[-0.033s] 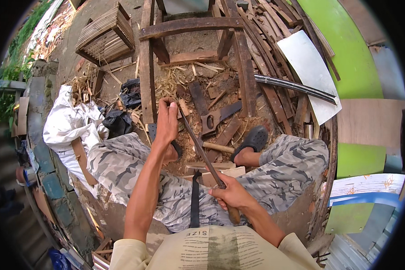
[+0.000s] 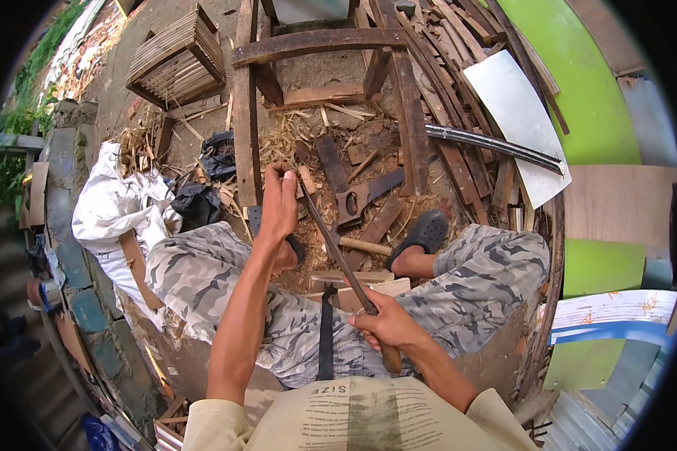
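In my right hand [image 2: 390, 323] is the wooden handle of a long, narrow, dark-bladed tool [image 2: 332, 246], my fingers wrapped round it. The blade slants up and left from my lap. My left hand [image 2: 281, 201] is at its far end, fingers bent and pressed together; what they grip is hidden. Below the blade, a dark flat strip [image 2: 326, 338] lies across my lap. On the ground between my feet are a handsaw [image 2: 365, 199] with a wooden grip and a wooden stick [image 2: 365, 246] like a tool handle. Short wood blocks [image 2: 372, 293] lie close to my lap.
A dark wooden frame [image 2: 320, 46] with upright legs stands ahead of me. Wood strips [image 2: 459, 98] and a white panel [image 2: 523, 124] are piled at right, with a metal bar [image 2: 496, 145] across them. At left sit a slatted wooden crate [image 2: 179, 59], a white sack [image 2: 120, 203] and a block wall [image 2: 79, 248].
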Available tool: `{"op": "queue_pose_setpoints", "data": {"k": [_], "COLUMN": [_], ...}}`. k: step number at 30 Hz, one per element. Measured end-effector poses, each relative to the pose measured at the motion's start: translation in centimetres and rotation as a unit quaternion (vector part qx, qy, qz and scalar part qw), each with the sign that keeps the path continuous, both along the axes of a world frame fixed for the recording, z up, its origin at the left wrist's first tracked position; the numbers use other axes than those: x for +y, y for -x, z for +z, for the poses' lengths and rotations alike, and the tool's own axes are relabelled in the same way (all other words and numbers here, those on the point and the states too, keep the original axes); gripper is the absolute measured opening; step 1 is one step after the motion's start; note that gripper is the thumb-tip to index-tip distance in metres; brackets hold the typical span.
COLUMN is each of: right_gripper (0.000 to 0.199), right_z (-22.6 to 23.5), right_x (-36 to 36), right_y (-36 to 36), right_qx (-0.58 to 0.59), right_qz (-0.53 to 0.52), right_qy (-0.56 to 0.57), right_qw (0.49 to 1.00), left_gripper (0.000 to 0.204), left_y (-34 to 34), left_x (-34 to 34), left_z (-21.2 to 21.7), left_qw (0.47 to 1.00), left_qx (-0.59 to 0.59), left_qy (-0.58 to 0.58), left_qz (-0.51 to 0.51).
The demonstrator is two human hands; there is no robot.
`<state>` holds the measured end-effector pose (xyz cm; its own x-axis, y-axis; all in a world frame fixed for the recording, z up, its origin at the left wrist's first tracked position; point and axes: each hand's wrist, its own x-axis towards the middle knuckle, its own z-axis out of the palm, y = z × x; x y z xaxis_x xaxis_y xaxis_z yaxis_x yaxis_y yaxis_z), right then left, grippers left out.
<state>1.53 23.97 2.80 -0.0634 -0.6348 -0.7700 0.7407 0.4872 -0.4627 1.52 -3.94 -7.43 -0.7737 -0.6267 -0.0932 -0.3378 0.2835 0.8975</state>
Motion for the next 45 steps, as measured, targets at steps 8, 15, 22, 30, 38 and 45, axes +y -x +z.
{"op": "queue_pose_setpoints", "data": {"k": [8,15,22,30,38,45], "right_gripper": [0.073,0.069,0.061,0.042,0.042,0.036], "right_z": [-0.9,0.2,1.7,-3.5,-9.4,-8.7], "right_x": [0.7,1.1,4.8,-3.6,-5.5,-3.6], "right_y": [0.1,-1.3,-2.4,3.2,4.4,5.5], "right_qx": [-0.086,0.157,0.298,0.438,0.480,0.445], "right_qz": [-0.063,0.048,0.026,-0.154,-0.114,-0.206], "right_qy": [0.023,-0.055,-0.055,0.057,-0.003,-0.006], "right_qw": [0.994,0.985,0.953,0.884,0.870,0.871], "left_gripper": [0.031,0.032,0.037,0.068,0.091,0.093], "left_y": [1.7,2.6,4.1,4.5,5.1,6.5], "left_x": [0.3,0.6,-3.3,-3.7,0.4,-0.8], "left_z": [1.6,0.7,1.4,-1.3,-8.2,-6.8], "left_qw": [0.999,0.998,0.999,0.987,0.985,0.948], "left_qx": [-0.012,0.008,0.013,0.078,0.105,0.151], "left_qy": [-0.009,0.023,0.005,-0.135,-0.139,-0.272], "left_qz": [-0.044,-0.049,-0.047,-0.041,0.011,0.068]}}
